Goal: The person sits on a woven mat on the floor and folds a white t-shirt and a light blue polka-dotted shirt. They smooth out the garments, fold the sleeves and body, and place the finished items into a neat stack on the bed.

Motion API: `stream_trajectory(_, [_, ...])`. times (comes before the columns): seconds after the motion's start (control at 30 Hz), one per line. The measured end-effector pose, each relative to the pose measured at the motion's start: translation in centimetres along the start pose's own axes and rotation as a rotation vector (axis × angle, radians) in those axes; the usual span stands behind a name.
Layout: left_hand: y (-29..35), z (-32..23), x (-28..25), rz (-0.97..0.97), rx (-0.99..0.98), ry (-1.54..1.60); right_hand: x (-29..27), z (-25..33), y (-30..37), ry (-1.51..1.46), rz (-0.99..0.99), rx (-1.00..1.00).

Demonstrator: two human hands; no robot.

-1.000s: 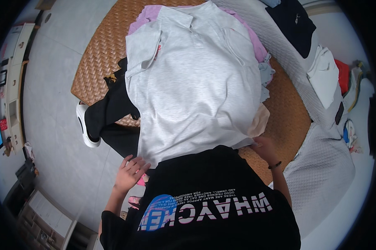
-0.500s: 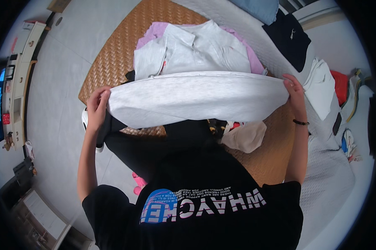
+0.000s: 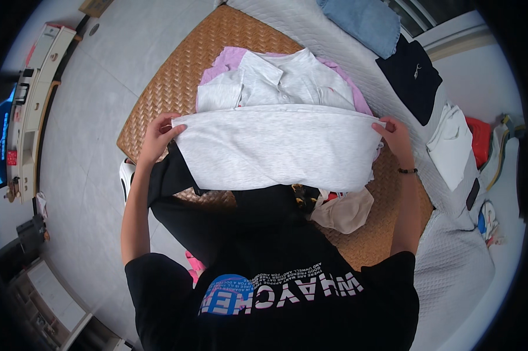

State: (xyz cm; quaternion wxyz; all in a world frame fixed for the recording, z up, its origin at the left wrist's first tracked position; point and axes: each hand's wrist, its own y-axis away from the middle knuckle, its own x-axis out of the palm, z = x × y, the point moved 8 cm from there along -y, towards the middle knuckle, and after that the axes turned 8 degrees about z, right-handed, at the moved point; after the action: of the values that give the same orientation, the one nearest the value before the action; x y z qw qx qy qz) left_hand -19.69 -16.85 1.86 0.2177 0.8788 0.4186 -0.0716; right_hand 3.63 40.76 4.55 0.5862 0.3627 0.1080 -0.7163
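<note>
— Grey folded garment (image 3: 275,149): location?
— Over the woven mat (image 3: 176,88), atop a white collared shirt (image 3: 281,79).
— Hands?
— Left hand (image 3: 159,136) and right hand (image 3: 395,136) each pinch a top corner, fingers closed.

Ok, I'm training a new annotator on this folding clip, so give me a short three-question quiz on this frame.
1. True or false: both hands hold the light grey garment.
2. What lies directly behind its folded edge? A) a white collared shirt B) a red towel C) a blue cushion
3. Fill in: the clothes pile rests on a woven ____.

Key:
1. True: left hand and right hand each have a grip on one end.
2. A, the white collared shirt.
3. Mat, the woven mat.
</note>
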Motion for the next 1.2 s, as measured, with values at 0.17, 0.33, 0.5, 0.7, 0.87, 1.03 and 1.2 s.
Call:
stream_trajectory(0.17, [-0.6, 0.2, 0.3, -0.004, 0.003, 0.052, -0.9, -0.8, -1.8, -0.265, -0.103, -0.198])
stream_trajectory(0.33, [-0.3, 1.0, 0.0, -0.02, 0.055, 0.147, -0.8, -1.5, -1.4, -0.421, -0.176, -0.063])
stream_trajectory(0.5, [-0.3, 0.7, 0.3, -0.08, 0.025, 0.214, -0.9, -0.6, -0.7, -0.411, -0.158, 0.001])
stream_trajectory(0.7, [-0.5, 1.6, 0.6, -0.059, -0.167, 0.405, -1.0, -2.2, -1.4, -0.548, -0.158, 0.044])
stream_trajectory(0.87, [-3.1, -2.2, -0.5, -0.078, -0.223, 0.479, -2.7, 1.5, -4.6, -0.754, -0.211, -0.107])
stream_trajectory(1.03, [-11.5, -4.1, -2.2, -0.159, -0.145, 0.343, -3.9, 2.9, -10.9, -0.543, -0.339, -0.189])
stream_trajectory(1.2, [-17.9, 0.4, -2.5, -0.217, -0.13, 0.339, -1.2, 0.5, -17.7, -0.387, -0.496, -0.198])
